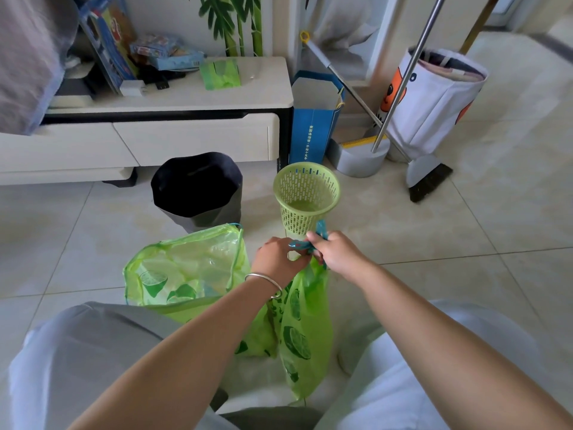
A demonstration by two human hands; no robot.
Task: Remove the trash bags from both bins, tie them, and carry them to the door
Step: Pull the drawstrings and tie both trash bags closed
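Left hand: my left hand (280,259) pinches the gathered neck of the narrow green bag (305,330), fingers curled tight so the mouth keeps closed while I tie.
Right hand: my right hand (330,251) has its fingers curled round the teal drawstring (321,231), drawn out sideways, by the look of it to cinch a knot.
Bag in hand: hangs between my knees, its bottom near the floor; it looks partly tied, not finished.
Second bag: the wide green bag (183,274) sits on the tiles just to the left, mouth slack and open, so I judge it untied.
Bins: green mesh basket (305,197) stands bare just beyond my hands; the black bin (198,189) beside it shows a dark liner, and I cannot tell whether that counts as a bag left to pull.
Edges: cabinet (201,141) front close behind the bins; broom (429,178) and dustpan lean at right.
Open room: bare tile to the right of the basket is my way out; no door in view.
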